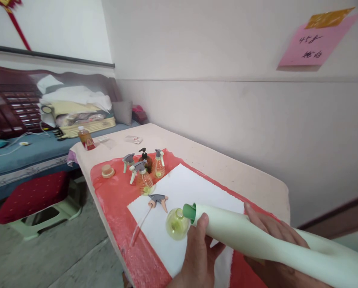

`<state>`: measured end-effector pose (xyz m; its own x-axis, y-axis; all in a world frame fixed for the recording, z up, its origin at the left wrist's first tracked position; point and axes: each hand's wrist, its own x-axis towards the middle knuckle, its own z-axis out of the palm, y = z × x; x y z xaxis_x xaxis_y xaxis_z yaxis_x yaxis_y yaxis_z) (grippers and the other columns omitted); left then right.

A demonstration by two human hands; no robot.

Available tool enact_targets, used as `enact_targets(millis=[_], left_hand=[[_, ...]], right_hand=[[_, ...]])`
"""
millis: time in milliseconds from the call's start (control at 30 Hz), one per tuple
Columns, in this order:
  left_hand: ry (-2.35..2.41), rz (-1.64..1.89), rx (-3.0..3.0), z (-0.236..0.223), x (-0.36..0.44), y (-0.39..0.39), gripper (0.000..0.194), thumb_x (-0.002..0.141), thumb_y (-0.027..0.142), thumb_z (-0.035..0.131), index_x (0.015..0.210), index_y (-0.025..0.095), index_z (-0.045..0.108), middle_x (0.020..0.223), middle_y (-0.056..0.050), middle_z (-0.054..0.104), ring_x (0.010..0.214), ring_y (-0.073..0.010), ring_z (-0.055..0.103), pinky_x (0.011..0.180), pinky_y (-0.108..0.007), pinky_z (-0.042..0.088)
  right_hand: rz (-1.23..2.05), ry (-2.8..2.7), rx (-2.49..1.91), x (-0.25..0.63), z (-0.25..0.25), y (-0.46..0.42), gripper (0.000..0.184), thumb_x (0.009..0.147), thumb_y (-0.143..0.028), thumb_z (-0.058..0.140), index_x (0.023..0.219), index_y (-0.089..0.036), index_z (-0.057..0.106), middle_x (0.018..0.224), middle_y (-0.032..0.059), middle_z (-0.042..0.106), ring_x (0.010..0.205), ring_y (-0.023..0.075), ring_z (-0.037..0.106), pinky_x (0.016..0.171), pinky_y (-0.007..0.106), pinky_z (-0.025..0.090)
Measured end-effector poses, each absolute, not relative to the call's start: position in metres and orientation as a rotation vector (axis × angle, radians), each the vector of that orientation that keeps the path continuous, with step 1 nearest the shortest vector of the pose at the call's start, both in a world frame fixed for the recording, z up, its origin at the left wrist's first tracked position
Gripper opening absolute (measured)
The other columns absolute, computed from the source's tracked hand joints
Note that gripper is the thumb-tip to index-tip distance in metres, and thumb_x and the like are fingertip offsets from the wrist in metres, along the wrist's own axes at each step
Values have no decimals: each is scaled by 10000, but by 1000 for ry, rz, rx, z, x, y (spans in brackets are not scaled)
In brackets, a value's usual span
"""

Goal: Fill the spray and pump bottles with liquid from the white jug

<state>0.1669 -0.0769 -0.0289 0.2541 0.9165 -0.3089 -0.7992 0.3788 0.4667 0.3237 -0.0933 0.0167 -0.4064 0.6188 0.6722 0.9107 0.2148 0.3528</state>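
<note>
Both hands hold a long pale green roll (236, 226) that runs off to the right edge. A darker green layer (189, 212) shows inside its near end; what the roll is made of I cannot tell. My left hand (198, 252) grips that end with the thumb on top. Further along, my right hand (275, 236) has its fingers wrapped over it. Beside the roll's end stands an uncapped clear bottle (177, 230) with yellowish liquid, on a white sheet (194, 186). A grey and peach spray head (158, 199) lies to its left, its thin clear tube hanging down.
Trigger spray bottles (144, 182) and a dark pump bottle (147, 160) stand on a red cover (113, 196) over the table (227, 164). A peach cap (107, 171) lies left of them. At the far corner stands a drink bottle (86, 138). A red-topped stool (36, 196) is at left.
</note>
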Motion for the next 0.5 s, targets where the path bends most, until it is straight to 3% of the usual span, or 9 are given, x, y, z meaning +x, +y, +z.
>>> enact_targets(millis=[500], left_hand=[[531, 1135, 132, -30, 168, -75, 643, 820, 490, 595, 1338, 133, 463, 1329, -169, 570, 1271, -337, 471, 952, -426, 445]], right_hand=[[-1204, -2235, -1489, 321, 16, -100, 596, 853, -102, 478, 1437, -109, 356, 1213, 174, 606, 1069, 337, 592, 913, 521, 477]])
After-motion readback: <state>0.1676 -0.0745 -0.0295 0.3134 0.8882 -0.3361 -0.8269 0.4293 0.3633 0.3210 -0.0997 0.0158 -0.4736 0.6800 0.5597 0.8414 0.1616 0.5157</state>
